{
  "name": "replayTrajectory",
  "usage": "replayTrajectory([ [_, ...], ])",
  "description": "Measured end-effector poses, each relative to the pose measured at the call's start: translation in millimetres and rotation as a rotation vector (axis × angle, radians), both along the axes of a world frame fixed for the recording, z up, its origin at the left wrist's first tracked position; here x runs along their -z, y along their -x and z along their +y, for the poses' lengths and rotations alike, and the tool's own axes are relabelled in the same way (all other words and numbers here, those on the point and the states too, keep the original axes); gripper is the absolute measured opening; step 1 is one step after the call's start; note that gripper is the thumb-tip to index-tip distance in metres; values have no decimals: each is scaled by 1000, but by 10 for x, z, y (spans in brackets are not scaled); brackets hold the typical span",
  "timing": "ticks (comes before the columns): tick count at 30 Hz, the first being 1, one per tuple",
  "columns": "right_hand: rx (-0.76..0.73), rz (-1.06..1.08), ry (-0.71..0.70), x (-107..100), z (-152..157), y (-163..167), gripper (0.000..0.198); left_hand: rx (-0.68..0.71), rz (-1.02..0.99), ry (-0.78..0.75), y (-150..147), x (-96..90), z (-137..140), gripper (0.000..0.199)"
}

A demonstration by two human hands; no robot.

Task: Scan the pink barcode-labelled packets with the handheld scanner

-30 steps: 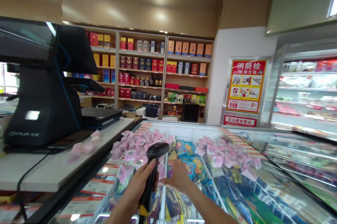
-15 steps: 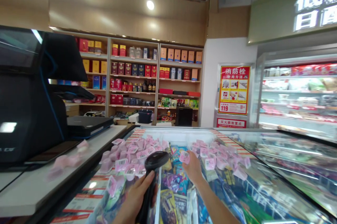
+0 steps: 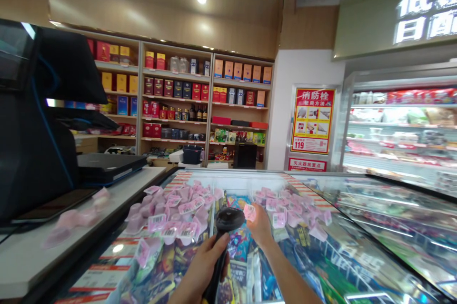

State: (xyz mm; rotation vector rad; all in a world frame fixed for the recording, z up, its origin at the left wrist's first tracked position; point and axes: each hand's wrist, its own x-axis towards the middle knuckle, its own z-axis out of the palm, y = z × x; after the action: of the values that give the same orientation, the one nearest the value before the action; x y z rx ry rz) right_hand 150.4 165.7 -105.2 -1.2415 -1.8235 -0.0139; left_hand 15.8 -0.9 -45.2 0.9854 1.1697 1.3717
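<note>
My left hand (image 3: pixel 209 263) is closed round the handle of a black barcode scanner (image 3: pixel 228 218), its head raised over the glass top of a chest freezer. Just right of the scanner head, my right hand (image 3: pixel 260 225) pinches a small pink cup (image 3: pixel 249 212) with a barcode label towards me. The scanner head and this cup are almost touching in the view. To the left lies a heap of similar pink cups (image 3: pixel 178 204), several with barcode labels showing. Another group of pink cups (image 3: pixel 285 206) is spread to the right of my right hand.
Packaged goods show through the freezer glass (image 3: pixel 357 266). More pink cups (image 3: pixel 76 218) sit on the white counter (image 3: pixel 21 263) at left, beside a black checkout terminal (image 3: pixel 39 118). Shelves of boxes (image 3: pixel 174 89) and a red fire hydrant poster (image 3: pixel 310 120) stand behind.
My left hand has moved the scanner right, bringing its head close to the cup in my right hand. That cup stays in nearly the same place and looks redder.
</note>
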Motion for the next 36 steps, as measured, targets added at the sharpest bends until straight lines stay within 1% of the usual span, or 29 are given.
replayTrajectory([
  [5, 62, 3, 39, 10, 40, -52, 47, -16, -1, 15, -7, -68, -24, 37],
  [10, 200, -16, 60, 21, 88, -181, 44, -77, 8, 0, 96, -135, -9, 35],
  [13, 270, -43, 33, -19, 72, -231, 45, -96, 1, -17, 208, -170, -16, 34],
  [16, 286, -66, -31, -111, -12, -182, 47, -128, -8, -21, 313, -207, -69, 32],
  [17, 267, -67, -49, -145, -52, -137, 47, -139, -11, -26, 343, -217, -95, 32],
  [19, 179, -59, -48, -196, -141, -4, 43, -161, -18, -34, 400, -230, -152, 31],
  [24, -197, -80, 88, -210, -338, 486, 38, -223, -48, -7, 567, -234, -265, 29],
  [26, -305, -112, 133, -209, -409, 681, 37, -219, -54, 1, 639, -242, -299, 29],
  [28, -391, -143, 138, -223, -486, 847, 39, -213, -54, -9, 696, -259, -332, 29],
  [32, -492, -234, 117, -277, -631, 1068, 54, -250, -57, -30, 765, -274, -395, 29],
  [34, -485, -296, 102, -294, -675, 1129, 60, -264, -62, -14, 784, -265, -419, 29],
  [36, -436, -339, 67, -294, -692, 1164, 59, -272, -58, -3, 791, -260, -442, 29],
])
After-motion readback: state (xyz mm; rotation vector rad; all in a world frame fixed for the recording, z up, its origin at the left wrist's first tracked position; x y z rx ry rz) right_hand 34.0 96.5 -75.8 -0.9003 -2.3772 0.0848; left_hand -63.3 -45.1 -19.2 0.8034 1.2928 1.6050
